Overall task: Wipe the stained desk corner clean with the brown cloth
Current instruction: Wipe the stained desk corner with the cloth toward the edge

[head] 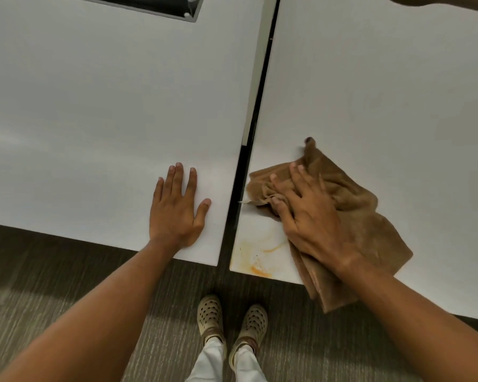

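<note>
An orange-yellow stain (257,257) smears the near left corner of the right white desk (370,92). The brown cloth (351,199) lies crumpled on that desk just beyond and to the right of the stain, one end hanging over the front edge. My right hand (307,216) presses down on the cloth, thumb and fingers gathering a fold. My left hand (177,208) lies flat, fingers apart, on the near right corner of the left white desk (94,119), holding nothing.
A narrow dark gap (243,172) separates the two desks. A dark recessed opening (155,4) sits at the far side of the left desk. Grey striped carpet (66,271) and my two beige clogs (232,321) are below the desks' front edges.
</note>
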Available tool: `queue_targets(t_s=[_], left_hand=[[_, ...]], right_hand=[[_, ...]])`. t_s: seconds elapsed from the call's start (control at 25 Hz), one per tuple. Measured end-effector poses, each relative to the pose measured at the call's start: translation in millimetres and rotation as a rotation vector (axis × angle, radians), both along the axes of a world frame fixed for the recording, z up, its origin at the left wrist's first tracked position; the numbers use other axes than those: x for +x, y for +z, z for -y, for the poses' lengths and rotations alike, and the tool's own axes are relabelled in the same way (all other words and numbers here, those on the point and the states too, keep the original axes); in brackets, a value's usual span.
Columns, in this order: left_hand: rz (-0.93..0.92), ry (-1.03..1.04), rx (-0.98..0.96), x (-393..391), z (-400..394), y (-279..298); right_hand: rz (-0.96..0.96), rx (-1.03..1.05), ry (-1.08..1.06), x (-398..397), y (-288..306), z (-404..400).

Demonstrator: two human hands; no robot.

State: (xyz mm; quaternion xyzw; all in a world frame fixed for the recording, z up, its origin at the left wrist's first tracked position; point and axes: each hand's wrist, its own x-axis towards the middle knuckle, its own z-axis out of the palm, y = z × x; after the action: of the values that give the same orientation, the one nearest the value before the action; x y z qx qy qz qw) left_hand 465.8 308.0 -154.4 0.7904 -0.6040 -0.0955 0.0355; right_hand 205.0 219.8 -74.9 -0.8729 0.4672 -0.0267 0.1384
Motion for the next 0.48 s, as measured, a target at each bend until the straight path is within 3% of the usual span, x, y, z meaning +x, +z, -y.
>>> queue_targets(t_s=[0.28,0.36,0.48], left_hand=[[0.015,-0.009,0.067,0,-6,3],[0.023,-0.005,0.077,2,-14,3],[0.027,0.006,0.061,3,-19,3]], right_hand=[[-0.041,0.025,0.338,-10,0,-63],[-0.077,-0.001,0.302,-39,0,-69],[-0.084,-0.006,0.063,-51,2,-67]])
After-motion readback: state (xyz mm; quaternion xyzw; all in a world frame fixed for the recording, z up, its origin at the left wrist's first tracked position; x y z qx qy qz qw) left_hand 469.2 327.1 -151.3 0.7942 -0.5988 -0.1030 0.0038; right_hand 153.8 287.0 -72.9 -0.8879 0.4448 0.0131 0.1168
